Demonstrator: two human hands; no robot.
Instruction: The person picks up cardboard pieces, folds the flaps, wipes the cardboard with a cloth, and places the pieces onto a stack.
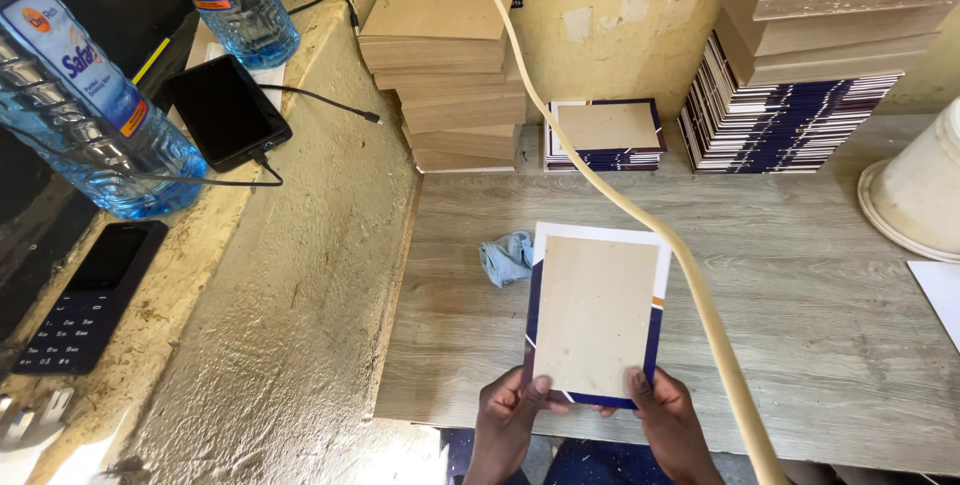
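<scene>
We find the book cover [596, 315] — board on blue-edged paper, flat on the wooden table [800, 285] — pinched at its near edge by left hand [510, 415] and right hand [668, 417]; we judge it light, stiff, best held by its edges.

A single head-worn camera looks steeply down from above the person's seat, facing forward toward the wall at twelve o'clock. It sits close over the wooden table [800, 295], with both hands at six o'clock near the bottom edge. A concrete ledge [300, 275] fills the nine o'clock side. No second view exists to share ground.
</scene>
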